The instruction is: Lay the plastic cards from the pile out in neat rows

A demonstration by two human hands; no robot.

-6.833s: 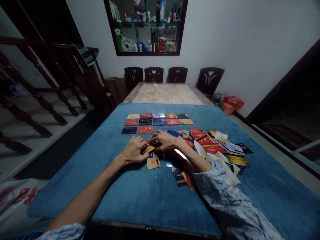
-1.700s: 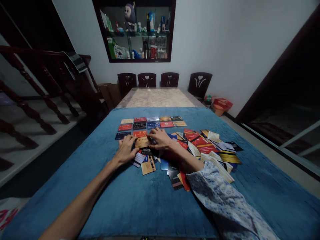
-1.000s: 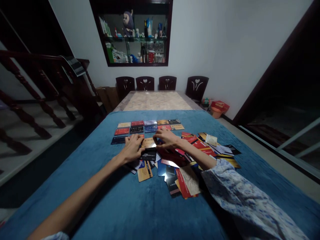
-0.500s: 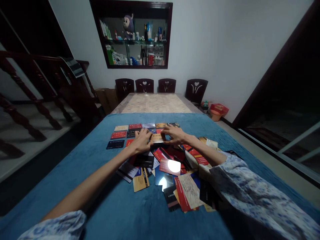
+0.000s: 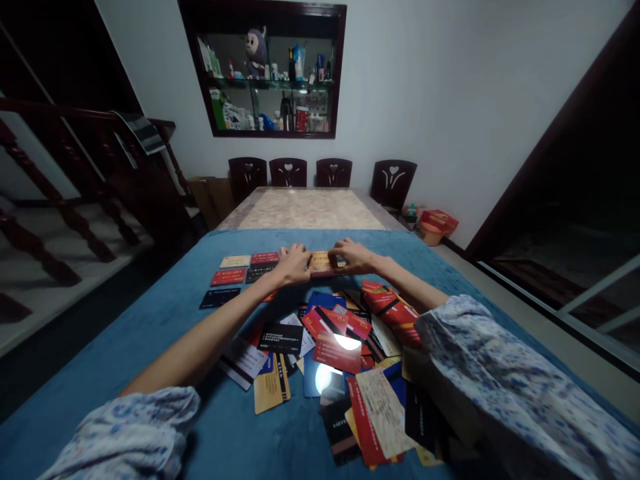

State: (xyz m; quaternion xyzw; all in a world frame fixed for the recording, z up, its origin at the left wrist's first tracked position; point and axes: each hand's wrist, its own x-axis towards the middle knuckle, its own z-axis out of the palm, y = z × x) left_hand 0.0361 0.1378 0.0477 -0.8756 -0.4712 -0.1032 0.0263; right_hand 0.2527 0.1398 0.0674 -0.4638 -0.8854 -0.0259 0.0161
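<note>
A gold card (image 5: 321, 261) lies between my two hands near the far side of the blue cloth. My left hand (image 5: 294, 265) pinches its left end with bent fingers. My right hand (image 5: 353, 257) grips the opposite end, fingers curled over it. To the left, cards are laid out in rows: a cream card (image 5: 235, 262), a red card (image 5: 229, 277) and a dark blue card (image 5: 220, 298) among them. My hands cover part of these rows. Nearer to me spreads a loose pile of overlapping cards, with a shiny red card (image 5: 337, 352) and a black card (image 5: 281, 339) on top.
The blue cloth (image 5: 165, 347) covers the near part of the table, with a patterned tabletop (image 5: 310, 208) beyond it. Dark wooden chairs (image 5: 334, 173) stand at the far end. A wall cabinet (image 5: 273, 137) holds bottles and a plush toy. Stair railings are on the left.
Both hands have moved forward, away from me, and slightly right, carrying the gold card. More of the loose pile shows below my hands. The view has shifted slightly.
</note>
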